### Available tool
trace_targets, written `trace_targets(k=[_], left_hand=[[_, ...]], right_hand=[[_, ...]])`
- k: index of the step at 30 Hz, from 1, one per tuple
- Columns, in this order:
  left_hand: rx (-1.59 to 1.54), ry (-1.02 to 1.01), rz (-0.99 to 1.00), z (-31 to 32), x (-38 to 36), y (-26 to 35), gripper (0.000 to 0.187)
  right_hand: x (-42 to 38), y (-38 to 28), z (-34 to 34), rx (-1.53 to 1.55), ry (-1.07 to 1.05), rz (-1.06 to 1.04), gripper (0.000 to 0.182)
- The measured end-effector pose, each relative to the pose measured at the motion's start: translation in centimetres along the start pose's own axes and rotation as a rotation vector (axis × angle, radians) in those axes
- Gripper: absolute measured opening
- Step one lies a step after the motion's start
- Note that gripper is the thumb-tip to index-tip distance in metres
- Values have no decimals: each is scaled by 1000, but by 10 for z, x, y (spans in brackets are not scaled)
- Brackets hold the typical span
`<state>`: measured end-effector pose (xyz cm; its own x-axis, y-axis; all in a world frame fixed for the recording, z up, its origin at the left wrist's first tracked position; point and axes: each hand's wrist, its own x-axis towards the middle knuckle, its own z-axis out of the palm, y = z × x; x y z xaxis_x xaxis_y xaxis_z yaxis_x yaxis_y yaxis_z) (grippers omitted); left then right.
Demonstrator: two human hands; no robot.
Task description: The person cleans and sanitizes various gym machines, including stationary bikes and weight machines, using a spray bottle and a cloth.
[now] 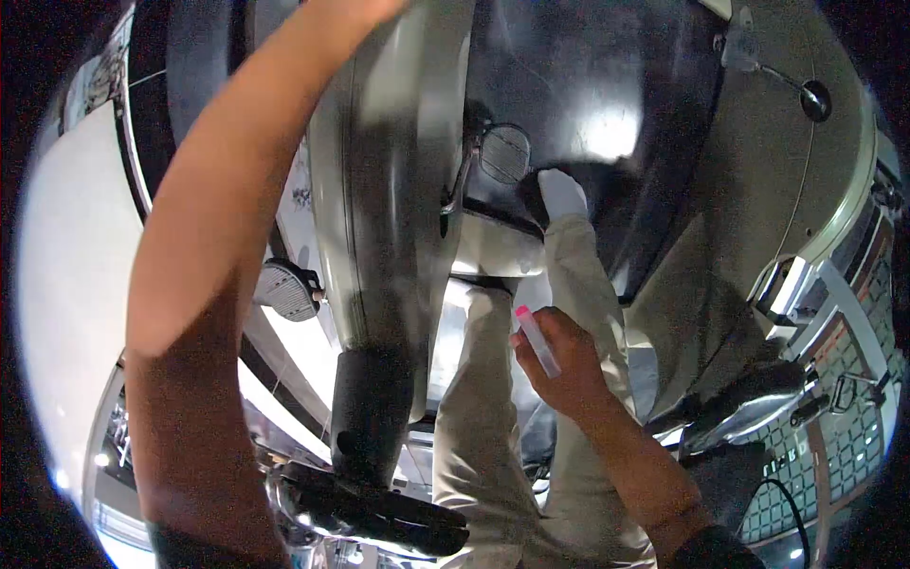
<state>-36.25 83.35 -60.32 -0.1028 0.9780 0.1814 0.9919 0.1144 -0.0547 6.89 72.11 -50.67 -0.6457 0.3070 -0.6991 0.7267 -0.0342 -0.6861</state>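
In the head view my right hand (573, 370) is closed around a slim translucent tube with a pink cap (537, 339). The tube tilts, its pink end pointing up and to the left. It is held above the lap, between light trousers (479, 408). My left arm (204, 228) stretches up across the left side and leaves the picture at the top edge. The left hand lies beyond that edge, so its fingers and whatever they touch are hidden.
A grey column (379, 190) with a black lower sleeve (370, 408) stands left of the legs. Ribbed pedals (504, 154) sit ahead and to the left. A white-covered foot (563, 194) rests by the dark glossy panel (588, 76). A bent stalk ends in a black disc (815, 100).
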Motion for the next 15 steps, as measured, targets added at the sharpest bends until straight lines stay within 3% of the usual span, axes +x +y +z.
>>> trace_targets(k=[1,2,4,5,8,9,11,13,15], left_hand=[[-106,65,-19,-22,-16,19,17],[73,-156,248,-49,-26,28,19],[-131,-314,21,-71,-82,64,17],[-114,-480,160,-97,-91,78,20],[-166,-494,382,-94,-121,103,20],[-242,-471,196,-86,-118,103,18],[-86,-456,353,-73,-81,82,18],[-80,-352,153,-18,-47,56,12],[149,-277,236,-16,-1,38,13]], right_hand=[[1,1,-1,-2,-3,-3,20],[0,3,-1,9,18,-18,20],[-2,9,-3,22,64,-40,21],[-3,10,-5,33,60,-18,21],[-4,7,-12,33,38,7,21],[-3,7,-14,14,33,-9,21],[-2,5,-13,3,36,-34,20],[-1,4,-8,16,62,-47,20],[1,4,-5,-46,54,-74,19]])
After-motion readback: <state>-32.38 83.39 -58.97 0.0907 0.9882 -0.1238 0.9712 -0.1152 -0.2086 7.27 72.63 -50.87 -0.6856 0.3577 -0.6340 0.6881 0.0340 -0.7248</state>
